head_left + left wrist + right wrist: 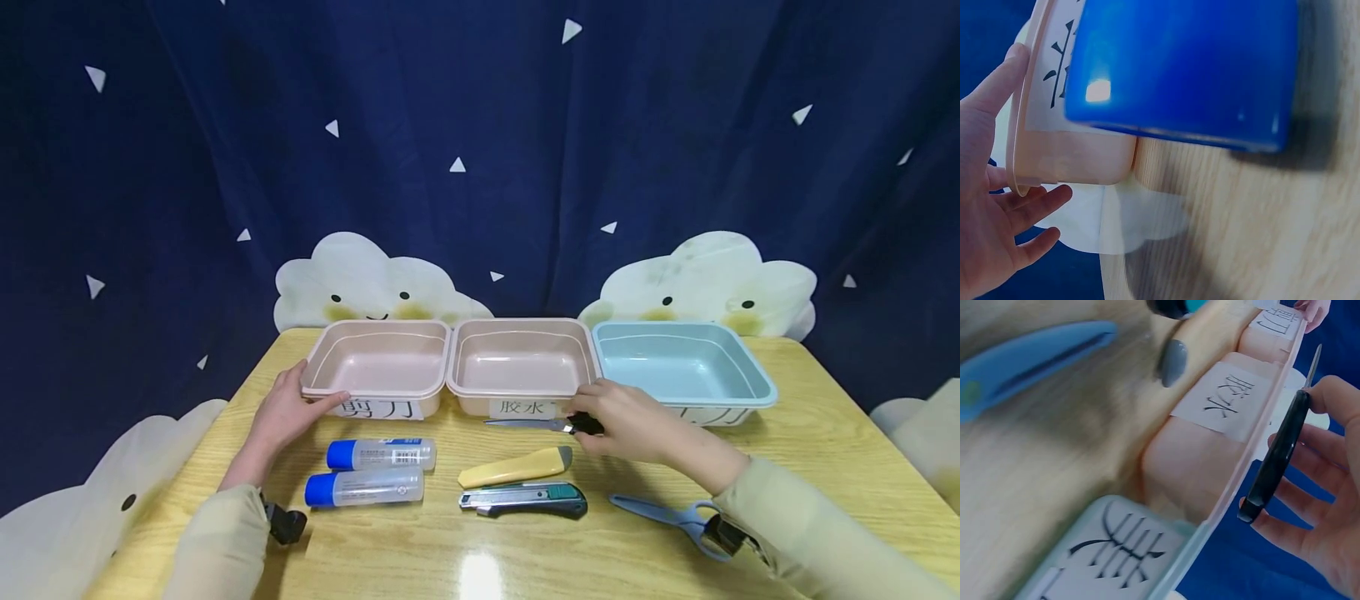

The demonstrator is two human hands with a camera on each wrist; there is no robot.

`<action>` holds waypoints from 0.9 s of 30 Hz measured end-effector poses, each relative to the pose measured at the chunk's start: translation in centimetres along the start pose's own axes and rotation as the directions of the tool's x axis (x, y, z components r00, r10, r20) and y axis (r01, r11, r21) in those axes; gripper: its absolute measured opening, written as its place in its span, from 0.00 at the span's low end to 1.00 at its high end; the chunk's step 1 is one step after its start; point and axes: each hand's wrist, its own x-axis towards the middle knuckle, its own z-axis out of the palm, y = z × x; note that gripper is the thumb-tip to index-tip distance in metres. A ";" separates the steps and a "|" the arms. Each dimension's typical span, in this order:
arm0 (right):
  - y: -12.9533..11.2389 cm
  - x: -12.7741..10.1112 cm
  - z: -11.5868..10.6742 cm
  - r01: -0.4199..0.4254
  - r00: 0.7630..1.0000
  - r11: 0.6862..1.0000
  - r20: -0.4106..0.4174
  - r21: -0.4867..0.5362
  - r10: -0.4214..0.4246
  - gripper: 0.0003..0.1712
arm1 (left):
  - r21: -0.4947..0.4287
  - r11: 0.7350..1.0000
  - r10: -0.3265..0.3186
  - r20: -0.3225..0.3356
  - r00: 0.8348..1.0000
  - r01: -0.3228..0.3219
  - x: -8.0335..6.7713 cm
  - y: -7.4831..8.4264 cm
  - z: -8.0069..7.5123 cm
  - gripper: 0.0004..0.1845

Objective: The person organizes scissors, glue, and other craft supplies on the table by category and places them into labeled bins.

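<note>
My right hand pinches the black handle of a slim metal-bladed knife just in front of the middle pink tray, with the blade pointing left. In the right wrist view the black handle lies between thumb and fingers, beside the tray's rim. My left hand rests against the front left corner of the left pink tray, thumb along its labelled front. In the left wrist view the fingers lie relaxed by that tray.
A light blue tray stands to the right of the pink ones. On the wooden table lie two blue-capped glue bottles, a yellow cutter, a teal cutter and blue scissors. A dark curtain hangs behind.
</note>
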 end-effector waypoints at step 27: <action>-0.2 8.1 0.9 -0.058 0.995 0.997 -0.089 -0.059 0.053 0.12 | -0.123 0.992 0.023 -0.016 1.000 -0.025 -0.2 0.1 0.3 0.57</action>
